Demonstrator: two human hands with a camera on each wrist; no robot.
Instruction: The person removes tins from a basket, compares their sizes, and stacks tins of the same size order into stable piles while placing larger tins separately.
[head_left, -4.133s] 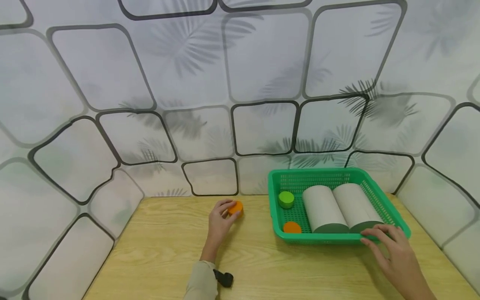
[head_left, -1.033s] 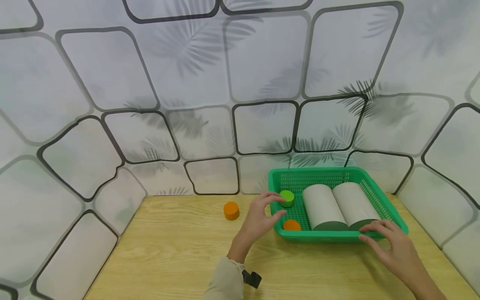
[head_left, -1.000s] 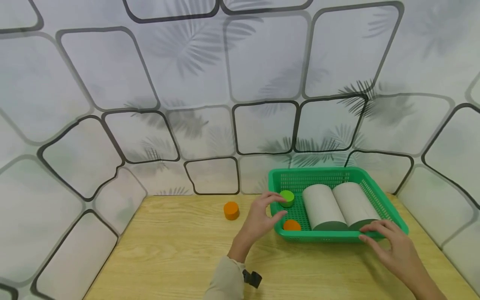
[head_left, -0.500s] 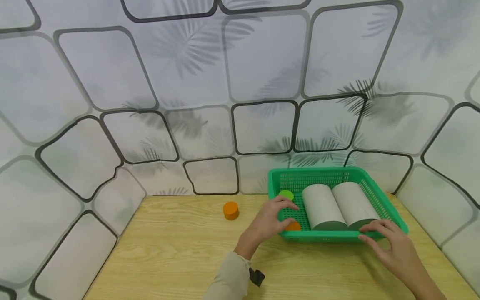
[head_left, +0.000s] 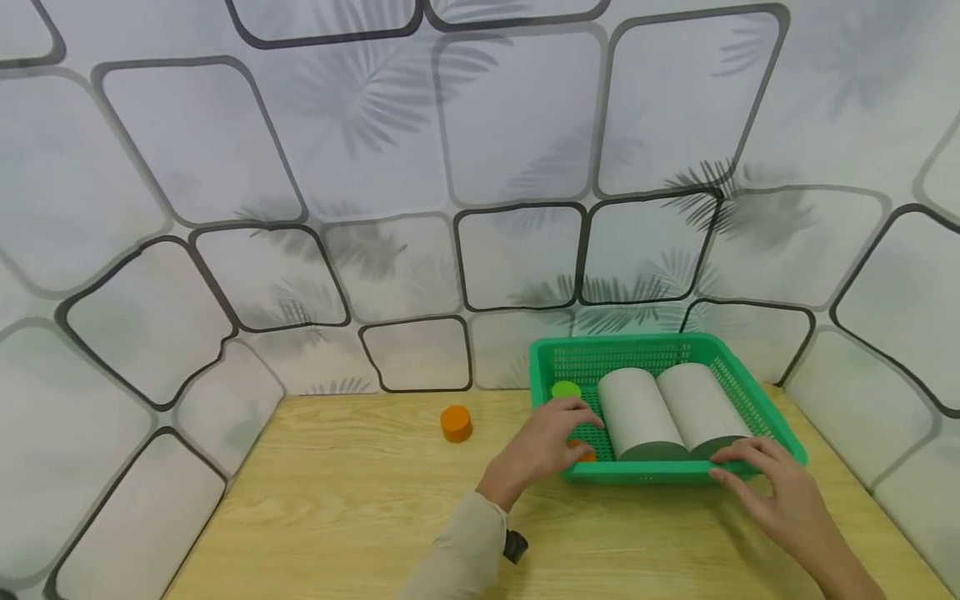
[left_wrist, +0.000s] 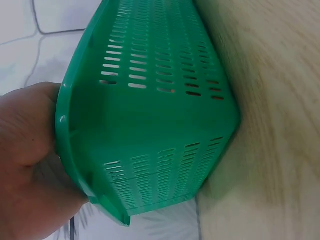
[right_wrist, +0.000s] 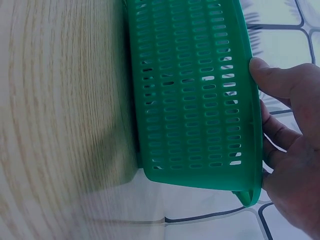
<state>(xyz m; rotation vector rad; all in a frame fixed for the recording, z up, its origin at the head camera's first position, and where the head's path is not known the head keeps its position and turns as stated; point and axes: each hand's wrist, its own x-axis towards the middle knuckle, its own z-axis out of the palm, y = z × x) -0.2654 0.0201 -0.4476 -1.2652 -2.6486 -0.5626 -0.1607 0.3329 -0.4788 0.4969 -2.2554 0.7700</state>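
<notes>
two white rounded blocks (head_left: 637,408) with dark green ends lie side by side in the green basket (head_left: 645,472), and a lime green disc (head_left: 566,389) sits near its left wall. the left hand (head_left: 536,446) reaches over the basket's near left corner, thumb and fingers spread with a gap between them, gripping nothing — the thumb is at an orange disc (head_left: 589,456), partly hidden, inside that corner; whether they touch i can't tell. the right hand (head_left: 780,496) pinches the basket's near rim toward the right end, thumb outside, fingers over the top. a second orange disc (head_left: 455,423) stands on the wooden table (head_left: 337,500) — left of the basket, apart from both hands. a beige sleeve (head_left: 461,542) covers the left forearm.
</notes>
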